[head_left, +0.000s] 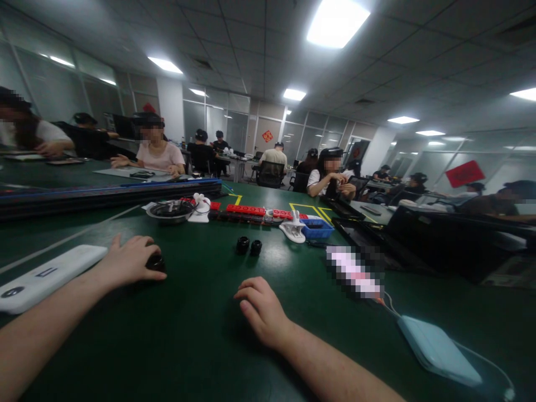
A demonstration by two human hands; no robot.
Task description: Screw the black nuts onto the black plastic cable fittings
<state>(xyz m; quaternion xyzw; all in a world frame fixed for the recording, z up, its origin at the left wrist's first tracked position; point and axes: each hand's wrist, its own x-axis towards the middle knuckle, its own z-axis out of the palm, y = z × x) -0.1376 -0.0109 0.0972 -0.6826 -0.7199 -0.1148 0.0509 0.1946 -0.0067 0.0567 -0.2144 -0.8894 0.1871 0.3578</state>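
The left hand [132, 259] grasped a black round piece [156, 263] at the left of the surface [192, 335]; the right hand's [263, 310] grip was loose, seemingly without object. Two black cylindrical pieces [243, 245] stood farther, untouched.

Head view (facing forward, downward).

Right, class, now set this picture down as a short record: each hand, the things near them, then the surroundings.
Left hand: fingers and thumb around a dark round thing
Right hand: fingers loosely bent, nothing seen in it
Just beyond right hand: two small black cylinders
Farther back: metal bowl, red strip, blue basket
Beside left forearm: long white case
Right side: pale blue box
Surface: green table
Background: several people, seated
Contents of bowl: too blurred to name
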